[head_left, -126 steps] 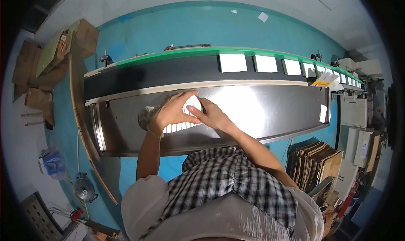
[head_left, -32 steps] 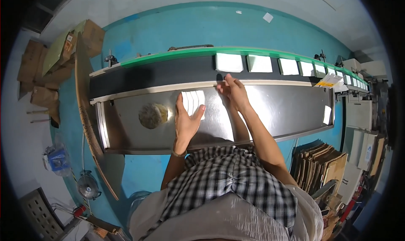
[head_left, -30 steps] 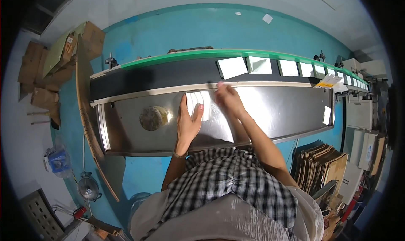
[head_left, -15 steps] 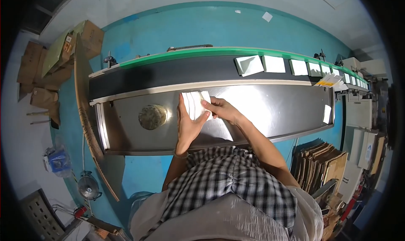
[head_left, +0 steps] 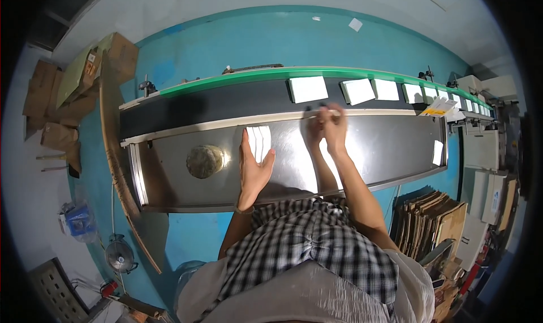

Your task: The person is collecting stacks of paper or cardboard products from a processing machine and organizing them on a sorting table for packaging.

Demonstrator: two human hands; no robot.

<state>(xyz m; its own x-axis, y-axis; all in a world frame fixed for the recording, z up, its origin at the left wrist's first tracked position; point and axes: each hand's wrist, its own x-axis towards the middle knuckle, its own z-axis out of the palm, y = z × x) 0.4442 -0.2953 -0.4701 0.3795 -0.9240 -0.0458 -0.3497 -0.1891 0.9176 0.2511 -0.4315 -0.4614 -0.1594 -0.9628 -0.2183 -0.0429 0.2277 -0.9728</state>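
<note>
My left hand (head_left: 255, 173) is closed around a small stack of flat white rectangular pieces (head_left: 259, 143), which stand on edge between thumb and fingers above the steel tray table (head_left: 175, 184). Out to the right, my right hand (head_left: 334, 125) hovers by the pale rail along the dark conveyor belt (head_left: 226, 105). Its fingers look curled but are blurred, and I cannot see anything held in them. Just beyond that hand a white rectangular piece (head_left: 309, 89) lies flat on the belt, left of a second white piece (head_left: 357, 91).
More white pieces (head_left: 386, 89) line the belt toward the right, beside the green rail (head_left: 305, 72). A round, mottled object (head_left: 205, 161) sits on the tray table, left of my left hand. A cardboard sheet (head_left: 116, 164) stands at the left, and flattened cardboard (head_left: 427, 218) at the right.
My right hand has left the stack and moved right toward the belt. Another white piece lies on the belt, and the others have shifted right. The stack in my left hand looks thinner.
</note>
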